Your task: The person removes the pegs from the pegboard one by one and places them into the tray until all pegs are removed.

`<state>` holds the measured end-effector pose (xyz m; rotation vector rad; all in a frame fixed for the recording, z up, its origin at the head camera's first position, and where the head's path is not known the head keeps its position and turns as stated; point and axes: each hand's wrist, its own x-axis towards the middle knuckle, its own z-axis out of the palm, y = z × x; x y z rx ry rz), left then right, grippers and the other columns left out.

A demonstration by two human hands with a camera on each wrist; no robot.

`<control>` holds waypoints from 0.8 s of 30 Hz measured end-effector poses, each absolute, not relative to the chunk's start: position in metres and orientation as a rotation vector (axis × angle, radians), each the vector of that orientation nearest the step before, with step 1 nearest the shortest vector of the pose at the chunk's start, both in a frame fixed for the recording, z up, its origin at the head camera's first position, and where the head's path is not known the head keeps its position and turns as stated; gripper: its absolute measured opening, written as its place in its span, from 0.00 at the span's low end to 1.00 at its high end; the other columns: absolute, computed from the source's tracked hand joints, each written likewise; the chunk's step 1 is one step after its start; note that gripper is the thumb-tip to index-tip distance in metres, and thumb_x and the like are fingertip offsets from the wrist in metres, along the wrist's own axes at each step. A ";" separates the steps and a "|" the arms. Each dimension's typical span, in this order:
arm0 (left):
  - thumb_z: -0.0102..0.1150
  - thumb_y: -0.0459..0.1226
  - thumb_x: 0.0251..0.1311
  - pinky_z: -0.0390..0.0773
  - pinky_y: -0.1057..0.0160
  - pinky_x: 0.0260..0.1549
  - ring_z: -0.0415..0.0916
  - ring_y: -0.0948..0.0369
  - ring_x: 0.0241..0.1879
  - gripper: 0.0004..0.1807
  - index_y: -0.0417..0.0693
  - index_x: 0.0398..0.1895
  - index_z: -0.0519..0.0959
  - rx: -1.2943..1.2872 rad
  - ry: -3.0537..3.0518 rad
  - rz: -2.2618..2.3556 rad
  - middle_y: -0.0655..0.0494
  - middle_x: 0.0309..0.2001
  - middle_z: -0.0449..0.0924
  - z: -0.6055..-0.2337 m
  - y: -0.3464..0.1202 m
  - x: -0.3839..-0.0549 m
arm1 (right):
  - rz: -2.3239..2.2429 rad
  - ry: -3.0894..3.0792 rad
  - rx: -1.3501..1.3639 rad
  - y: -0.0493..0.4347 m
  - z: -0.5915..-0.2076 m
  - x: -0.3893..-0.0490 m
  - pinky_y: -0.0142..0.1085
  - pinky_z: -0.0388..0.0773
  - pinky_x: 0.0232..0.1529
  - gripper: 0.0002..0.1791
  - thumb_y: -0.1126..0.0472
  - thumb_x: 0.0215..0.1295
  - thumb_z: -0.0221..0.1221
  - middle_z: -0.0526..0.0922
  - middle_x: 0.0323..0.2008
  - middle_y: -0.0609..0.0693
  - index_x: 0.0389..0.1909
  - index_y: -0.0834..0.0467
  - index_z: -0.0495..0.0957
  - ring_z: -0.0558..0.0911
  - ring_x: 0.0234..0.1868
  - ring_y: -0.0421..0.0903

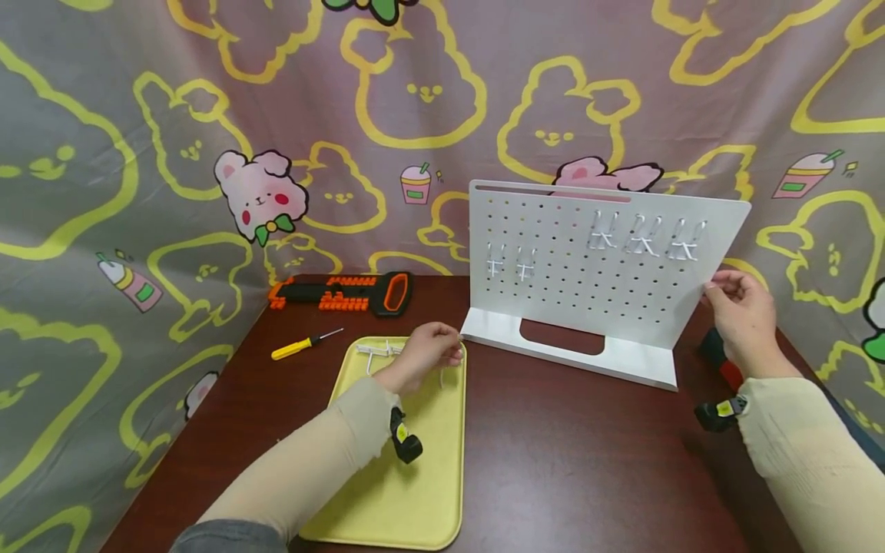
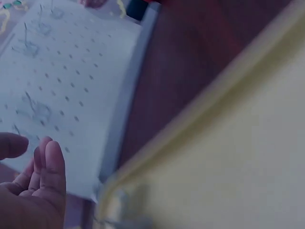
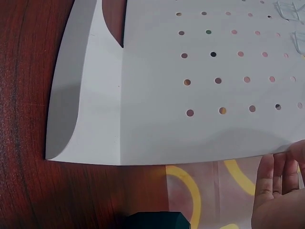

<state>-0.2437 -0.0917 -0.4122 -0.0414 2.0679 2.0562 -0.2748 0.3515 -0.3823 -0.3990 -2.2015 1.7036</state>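
A white pegboard (image 1: 588, 298) stands on its base, with several wire hooks (image 1: 643, 236) hung on it at the upper right and left. My right hand (image 1: 747, 321) pinches the board's right edge, thumb in front and fingers behind. Over the far right corner of a yellow tray (image 1: 415, 499) is my left hand (image 1: 423, 355). In the left wrist view its thumb stands apart from loosely bent fingers (image 2: 55, 164), and nothing shows between them. White hooks (image 1: 373, 351) lie at the tray's far end; blurred ones show near its corner in the left wrist view.
Left of the tray lies a yellow-handled screwdriver (image 1: 293, 349). A black and orange tool rack (image 1: 346, 293) lies behind it, near the patterned curtain (image 1: 332, 100). A dark object with red (image 1: 730, 374) is partly hidden beside the right hand.
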 end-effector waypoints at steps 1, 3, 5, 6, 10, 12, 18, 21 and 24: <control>0.53 0.28 0.74 0.82 0.68 0.31 0.79 0.63 0.28 0.10 0.25 0.50 0.74 -0.028 2.054 2.061 0.44 0.35 0.78 -0.407 -0.086 -0.247 | 1.701 -2.199 -0.404 0.351 -0.382 -0.275 0.15 0.75 0.37 0.06 0.61 0.79 0.54 0.71 0.40 0.42 0.44 0.45 0.73 0.74 0.39 0.35; 0.54 0.29 0.74 0.83 0.68 0.32 0.80 0.61 0.29 0.12 0.24 0.51 0.74 0.003 2.035 2.065 0.43 0.36 0.79 -0.397 -0.073 -0.253 | 1.687 -2.204 -0.409 0.350 -0.382 -0.274 0.15 0.74 0.37 0.06 0.61 0.79 0.53 0.70 0.40 0.42 0.44 0.44 0.72 0.73 0.39 0.35; 0.54 0.30 0.74 0.84 0.67 0.34 0.80 0.61 0.30 0.14 0.24 0.53 0.74 0.035 2.018 2.065 0.42 0.38 0.79 -0.388 -0.061 -0.258 | 1.674 -2.215 -0.407 0.349 -0.382 -0.274 0.15 0.74 0.37 0.06 0.60 0.79 0.53 0.70 0.41 0.42 0.44 0.44 0.72 0.73 0.39 0.35; 0.54 0.30 0.75 0.85 0.66 0.36 0.81 0.61 0.31 0.14 0.24 0.54 0.74 0.051 2.007 2.067 0.42 0.38 0.80 -0.383 -0.056 -0.260 | 1.663 -2.224 -0.406 0.349 -0.382 -0.274 0.15 0.74 0.38 0.06 0.60 0.80 0.53 0.70 0.41 0.42 0.44 0.43 0.71 0.73 0.39 0.35; 0.54 0.32 0.76 0.85 0.62 0.43 0.81 0.61 0.34 0.16 0.25 0.57 0.74 0.126 1.966 2.081 0.46 0.39 0.80 -0.365 -0.033 -0.270 | 1.630 -2.249 -0.391 0.348 -0.383 -0.272 0.15 0.74 0.39 0.04 0.59 0.80 0.52 0.69 0.42 0.43 0.45 0.43 0.71 0.73 0.40 0.35; 0.54 0.33 0.77 0.85 0.61 0.44 0.81 0.61 0.35 0.17 0.26 0.58 0.74 0.159 1.936 2.099 0.44 0.42 0.80 -0.357 -0.021 -0.275 | 1.631 -2.248 -0.398 0.349 -0.383 -0.272 0.15 0.74 0.39 0.04 0.59 0.80 0.52 0.69 0.42 0.44 0.45 0.44 0.71 0.73 0.40 0.35; 0.54 0.33 0.76 0.84 0.61 0.44 0.80 0.58 0.38 0.13 0.30 0.56 0.75 0.219 1.873 2.139 0.34 0.54 0.78 -0.336 0.015 -0.288 | 1.621 -2.255 -0.415 0.350 -0.384 -0.271 0.15 0.75 0.39 0.04 0.58 0.80 0.52 0.69 0.43 0.44 0.46 0.44 0.70 0.74 0.42 0.36; 0.56 0.33 0.75 0.84 0.60 0.44 0.81 0.55 0.41 0.12 0.32 0.54 0.76 0.243 1.879 2.138 0.32 0.58 0.77 -0.330 0.032 -0.291 | 1.613 -2.263 -0.395 0.351 -0.383 -0.270 0.15 0.75 0.40 0.03 0.57 0.80 0.52 0.70 0.43 0.44 0.46 0.44 0.70 0.74 0.42 0.36; 0.57 0.33 0.75 0.84 0.60 0.45 0.82 0.52 0.44 0.12 0.34 0.54 0.76 0.251 1.874 2.143 0.32 0.58 0.78 -0.327 0.048 -0.293 | 1.600 -2.273 -0.367 0.352 -0.382 -0.269 0.15 0.75 0.40 0.02 0.57 0.80 0.52 0.70 0.43 0.45 0.47 0.45 0.70 0.75 0.42 0.37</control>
